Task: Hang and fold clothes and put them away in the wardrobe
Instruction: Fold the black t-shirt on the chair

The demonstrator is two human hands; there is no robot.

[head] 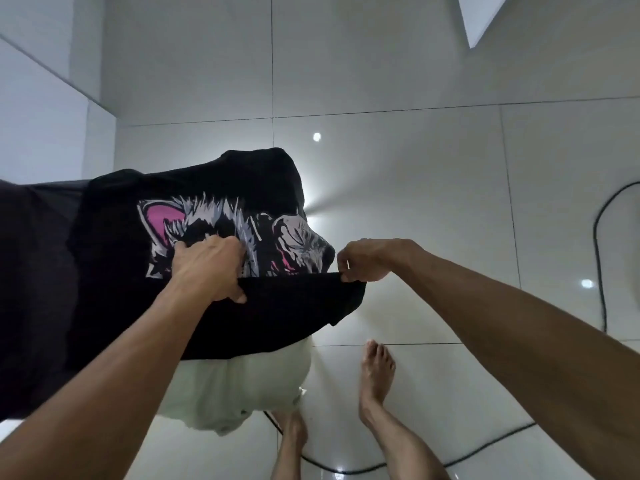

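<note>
Garment: a black T-shirt [194,306] with a white, grey and pink animal print is held up in the air, in front of the person and above the floor. Its near edge is folded over and makes a straight black band between the two hands.
Left hand: the left hand [207,268] grips the folded edge on the left side, with the fingers curled into the cloth over the print.
Right hand: the right hand [363,259] pinches the right end of the same edge between thumb and fingers.
Under the shirt: a white cloth [239,386] hangs below the black T-shirt, partly hidden by it.
Floor: glossy white tiles [415,185] with light reflections.
Cable: a black cable [601,258] lies on the floor at the right.
Feet: two bare feet [375,375] stand on the tiles.
</note>
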